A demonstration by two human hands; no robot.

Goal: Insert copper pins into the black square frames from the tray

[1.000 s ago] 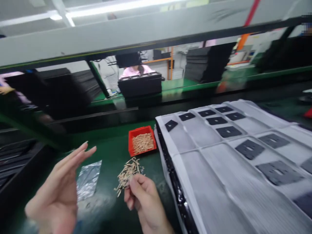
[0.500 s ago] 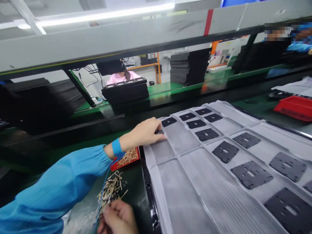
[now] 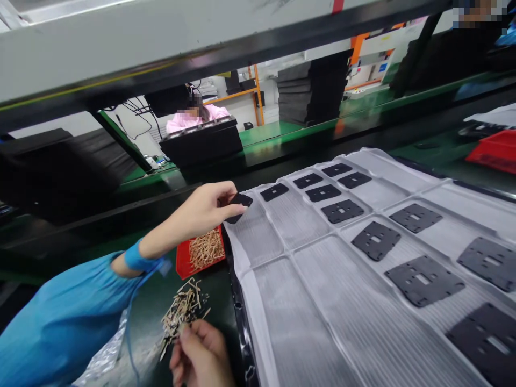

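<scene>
Green bench [image 3: 221, 301] beneath red bin [image 3: 183, 260], stick pile [image 3: 183, 305], white-lined tray [image 3: 316, 285].

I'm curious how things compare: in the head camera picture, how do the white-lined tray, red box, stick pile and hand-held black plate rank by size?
1. White-lined tray
2. Red box and stick pile: too alike to rank; the box is partly hidden.
3. Black plate in the left hand, partly covered

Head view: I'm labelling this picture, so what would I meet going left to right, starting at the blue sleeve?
Blue sleeve, blue wristband, red box of thin sticks, black plate pinched in the left hand, leftmost plate lying on the white sheet, red bin.
</scene>
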